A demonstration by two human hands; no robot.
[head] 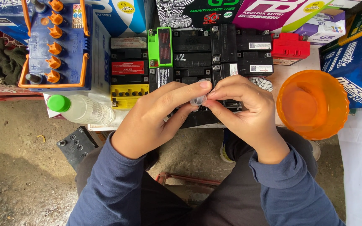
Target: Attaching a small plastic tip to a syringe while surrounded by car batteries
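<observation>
Pinched between the closed fingertips of the left hand (153, 119) and right hand (248, 115), just above the black batteries (214, 54), the small clear cap (197, 100) is judged easily dropped if either grip is slackened.

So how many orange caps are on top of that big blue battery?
6 orange caps show, in a column down the big blue battery: at and. The picture's top edge cuts the battery, so more may be hidden.
</observation>
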